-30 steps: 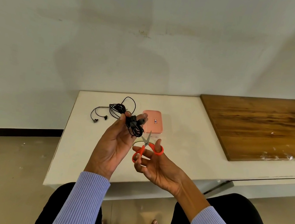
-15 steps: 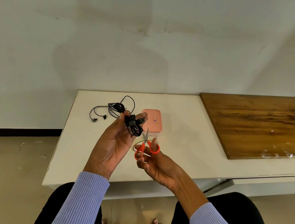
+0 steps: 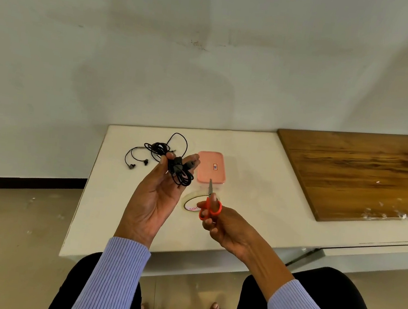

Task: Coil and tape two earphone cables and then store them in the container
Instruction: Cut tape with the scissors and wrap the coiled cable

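Plain pale wall behind, and below it the white table (image 3: 119,210) where my work lies. My left hand (image 3: 152,199) is raised above the table edge, palm toward me, fingertips pinching the first coiled earphone cable (image 3: 179,170); a grey band crosses its middle, which I take to be tape, so this coil looks done or nearly so. Its long axis runs from upper left by my thumb down to the lower right, loops hanging toward the tape roll (image 3: 191,199). My right hand (image 3: 224,227) is closed through the orange scissors (image 3: 209,205), blades together and pointing up and away toward the pink container (image 3: 211,167), whose lid is on. The second earphone cable (image 3: 157,148) lies loose on the table, left of the container, earbuds trailing toward the left edge, neither coiled tight nor taped. Left to do, as I judge it: put down the scissors, bind that second cable, open the container and store both
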